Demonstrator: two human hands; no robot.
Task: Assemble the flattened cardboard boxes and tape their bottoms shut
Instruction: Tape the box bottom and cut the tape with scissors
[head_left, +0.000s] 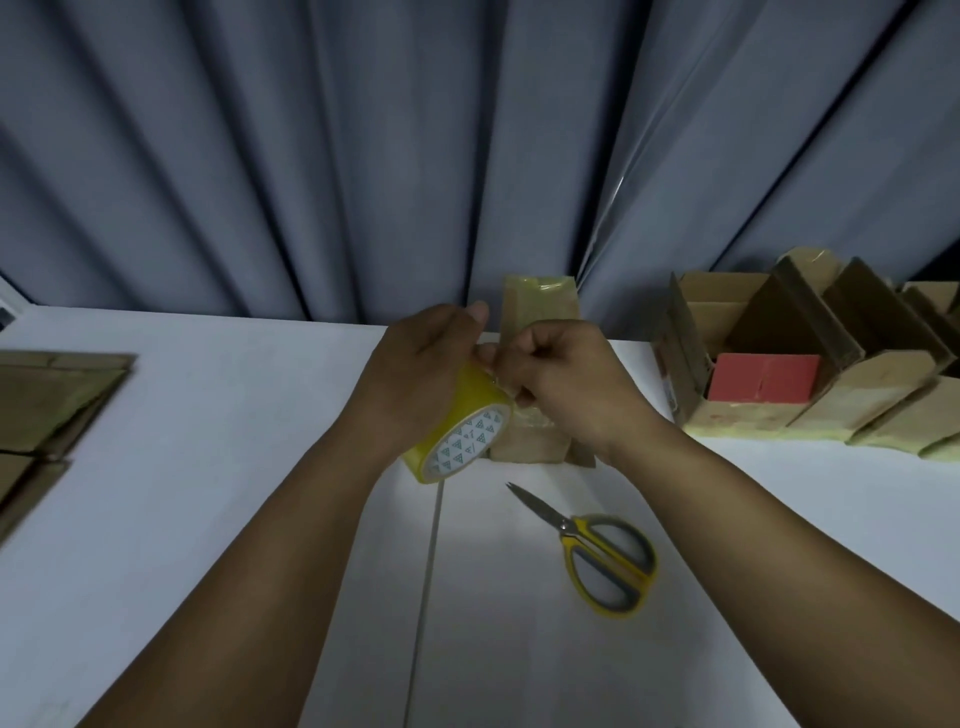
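My left hand (415, 364) grips a yellow tape roll (460, 423) held above the white table (208, 493). My right hand (566, 379) pinches the loose end of the tape at the roll's upper edge. Right behind both hands stands a small cardboard box (540, 306) with glossy tape across its top; the hands hide most of it. Flattened cardboard boxes (52, 400) lie stacked at the table's left edge.
Yellow-handled scissors (597, 545) lie shut on the table, near my right forearm. Several assembled boxes (831, 384) stand at the right, one holding a red block (763, 384). A grey curtain (363, 156) hangs behind the table.
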